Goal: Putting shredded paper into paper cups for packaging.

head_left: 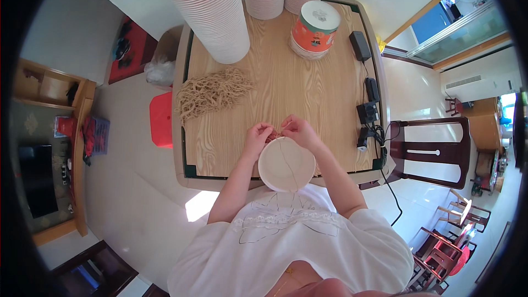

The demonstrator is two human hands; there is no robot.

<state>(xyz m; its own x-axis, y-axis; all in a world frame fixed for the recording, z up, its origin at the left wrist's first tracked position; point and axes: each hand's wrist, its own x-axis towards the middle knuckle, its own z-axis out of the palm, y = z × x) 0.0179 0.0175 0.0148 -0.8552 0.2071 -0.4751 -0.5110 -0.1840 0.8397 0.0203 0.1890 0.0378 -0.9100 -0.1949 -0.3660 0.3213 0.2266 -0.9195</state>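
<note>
A: Where do we have the paper bucket (273,171)?

B: By the near edge of the desk (280,91), in front of our chest, its pale inside facing up to us. A thin cord (287,163) crosses the opening.

A: And our hands?

B: Our left hand (263,133) pinches the far rim. Our right hand (294,127), just beside it, seems to pinch the cord there; the fingertips are too small to show the exact grip.

A: How do we do this well?

B: We'd best steady the rim with the left and make short, gentle pulls with the right, since thin paper could tear. We also want that cord free of twists.

A: What lies farther out?

B: Ahead on the left, a tangled heap of tan cords (214,93); drawing them out singly should avoid knots. Beyond it rises a tall stack of buckets (221,33), and across from that sits an upturned orange printed bucket (314,37). Along the right edge lie black power adapters (360,47) and cables (379,135).
</note>
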